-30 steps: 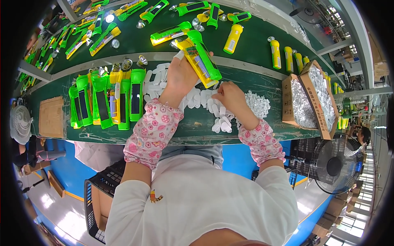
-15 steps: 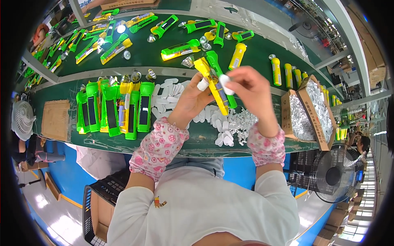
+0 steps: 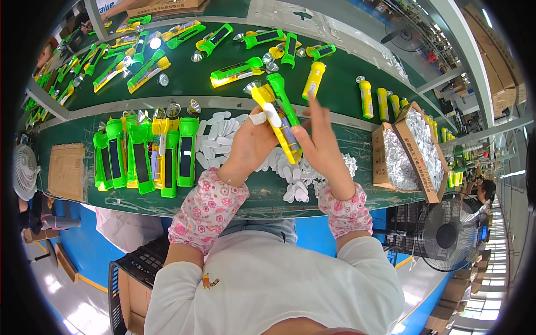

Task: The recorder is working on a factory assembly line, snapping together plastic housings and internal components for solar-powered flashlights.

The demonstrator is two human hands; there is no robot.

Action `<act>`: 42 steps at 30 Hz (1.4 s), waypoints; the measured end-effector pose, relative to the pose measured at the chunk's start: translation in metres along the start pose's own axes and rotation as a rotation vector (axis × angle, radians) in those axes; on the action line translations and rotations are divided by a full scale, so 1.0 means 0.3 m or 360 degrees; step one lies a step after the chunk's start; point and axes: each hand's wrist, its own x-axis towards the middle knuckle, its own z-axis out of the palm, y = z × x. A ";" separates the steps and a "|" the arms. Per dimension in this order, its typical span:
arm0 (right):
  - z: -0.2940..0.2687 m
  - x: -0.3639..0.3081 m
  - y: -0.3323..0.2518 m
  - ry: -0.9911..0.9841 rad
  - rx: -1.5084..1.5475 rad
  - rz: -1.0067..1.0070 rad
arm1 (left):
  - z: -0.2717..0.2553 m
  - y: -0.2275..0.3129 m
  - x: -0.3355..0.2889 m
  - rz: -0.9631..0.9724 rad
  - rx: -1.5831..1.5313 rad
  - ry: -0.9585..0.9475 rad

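Observation:
My left hand [image 3: 247,146] holds a yellow flashlight half-shell [image 3: 288,148], tilted above the bench. Parts show inside it, and a reflector sits at its head. A white oval piece [image 3: 271,113] lies on the shell's upper part. Another small white piece [image 3: 258,118] shows by my left fingers. Just behind the yellow shell is a green half-shell [image 3: 283,96]; whether they are joined I cannot tell. My right hand [image 3: 324,146] is beside the shell, its fingers stretched and slightly blurred, the thumb close to the shell's edge.
Green and yellow flashlights [image 3: 139,156] stand in a row at left. White oval pieces [image 3: 220,134] and small white bits lie around my hands. Open cartons [image 3: 385,162] of parts stand at right. More flashlights [image 3: 237,71] lie on the raised shelf behind.
The white oval piece, held in my right fingers before, now lies on the yellow shell. My right hand has opened and moved down slightly. The view has shifted a little.

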 end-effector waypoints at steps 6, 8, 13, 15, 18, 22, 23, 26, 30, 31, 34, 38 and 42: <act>0.024 -0.022 0.032 -0.0079 0.0043 -0.0039 | 0.072 -0.053 0.029 0.0285 0.0080 0.0610; 0.022 -0.016 0.044 -0.0033 0.0128 -0.0154 | 0.079 -0.050 0.030 0.0322 0.0136 0.0632; 0.030 -0.012 0.073 0.0032 0.0292 -0.0177 | 0.095 -0.042 0.028 0.0351 0.0178 0.0699; 0.038 -0.013 0.065 0.0062 0.0350 -0.0167 | 0.087 -0.039 0.036 0.0360 0.0201 0.0707; 0.050 -0.016 0.042 0.0080 0.0233 -0.0146 | 0.075 -0.044 0.047 0.0349 0.0231 0.0694; 0.068 -0.027 0.040 0.0055 0.0078 -0.0188 | 0.005 -0.064 0.054 0.0380 0.0264 0.0652; 0.075 -0.032 0.038 0.0074 0.0006 -0.0171 | 0.002 -0.059 0.055 0.0378 0.0125 0.0506; 0.101 -0.039 0.032 0.0176 -0.0190 -0.0233 | 0.016 -0.055 0.061 0.0386 -0.0047 0.0414; 0.094 -0.038 0.009 0.0121 -0.0271 -0.0227 | 0.041 -0.063 0.046 0.0427 0.0348 0.0412; 0.075 -0.035 0.016 0.0090 -0.0187 -0.0252 | 0.036 -0.059 0.046 0.0425 0.0349 0.0413; 0.066 -0.039 0.032 0.0065 -0.0125 -0.0265 | 0.029 -0.072 0.044 0.0475 0.0426 0.0390; 0.096 -0.039 0.035 0.0021 -0.0262 -0.0211 | 0.017 -0.091 0.041 0.0476 0.0516 0.0468; 0.088 -0.056 0.068 -0.0170 -0.0181 -0.0307 | 0.025 -0.081 0.025 0.0411 0.0578 0.0513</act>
